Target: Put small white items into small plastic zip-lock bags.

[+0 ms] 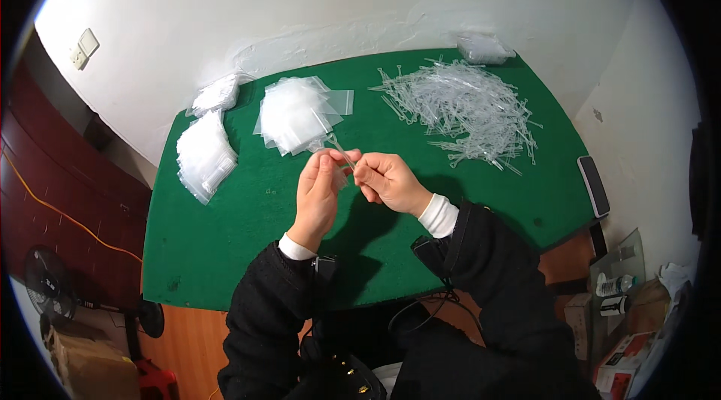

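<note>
My left hand (pixel 319 188) is closed, its fingers pinched around what looks like a small clear plastic bag, partly hidden by the fingers. Close beside it, my right hand (pixel 387 183) grips a thin clear plastic stick (pixel 339 147) with a small forked or looped end, slanting up and left between both hands. Just beyond them lies a fanned stack of clear zip bags (pixel 294 116). At the back right spreads a large loose heap of similar clear plastic sticks (pixel 469 111).
The table has a green cover (pixel 225 250). On its left lie overlapping clear bags (pixel 204 153) and a bundle of bags (pixel 215 94). A clear pack (pixel 484 48) stands at the back right corner, a phone-shaped dark object (pixel 593 186) at the right edge. Walls border the back and right.
</note>
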A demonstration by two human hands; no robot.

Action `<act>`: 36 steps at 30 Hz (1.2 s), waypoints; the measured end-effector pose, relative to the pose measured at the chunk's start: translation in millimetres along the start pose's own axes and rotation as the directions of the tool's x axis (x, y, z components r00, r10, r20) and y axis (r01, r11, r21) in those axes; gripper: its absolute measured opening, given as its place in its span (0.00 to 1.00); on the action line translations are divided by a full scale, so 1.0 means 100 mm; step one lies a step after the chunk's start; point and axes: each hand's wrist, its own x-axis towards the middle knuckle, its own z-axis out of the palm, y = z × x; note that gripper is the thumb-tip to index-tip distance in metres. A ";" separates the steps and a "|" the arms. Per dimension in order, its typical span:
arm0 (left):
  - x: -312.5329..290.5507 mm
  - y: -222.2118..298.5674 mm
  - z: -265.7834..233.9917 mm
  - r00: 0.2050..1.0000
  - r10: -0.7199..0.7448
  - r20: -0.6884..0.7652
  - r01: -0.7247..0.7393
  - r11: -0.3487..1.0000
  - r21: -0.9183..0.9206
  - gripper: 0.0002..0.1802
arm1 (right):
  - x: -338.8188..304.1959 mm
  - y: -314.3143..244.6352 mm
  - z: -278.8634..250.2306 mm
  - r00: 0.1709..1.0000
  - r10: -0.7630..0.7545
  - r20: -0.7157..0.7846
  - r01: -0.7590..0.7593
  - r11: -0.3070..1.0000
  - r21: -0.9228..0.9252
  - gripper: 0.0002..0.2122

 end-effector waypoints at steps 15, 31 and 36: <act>-0.07 0.08 0.11 0.985 0.099 0.143 -0.114 0.989 0.098 0.15 | -0.01 -0.01 0.12 0.996 -0.035 -0.080 0.045 0.991 0.125 0.10; -0.06 0.01 0.03 0.988 0.080 0.131 -0.099 0.984 0.149 0.13 | 0.01 0.08 0.03 0.998 0.059 -0.005 -0.059 0.997 0.059 0.06; -0.06 0.02 0.04 0.989 0.098 0.107 -0.112 0.984 0.141 0.13 | 0.02 0.10 0.02 0.997 0.077 0.004 -0.077 0.993 0.086 0.05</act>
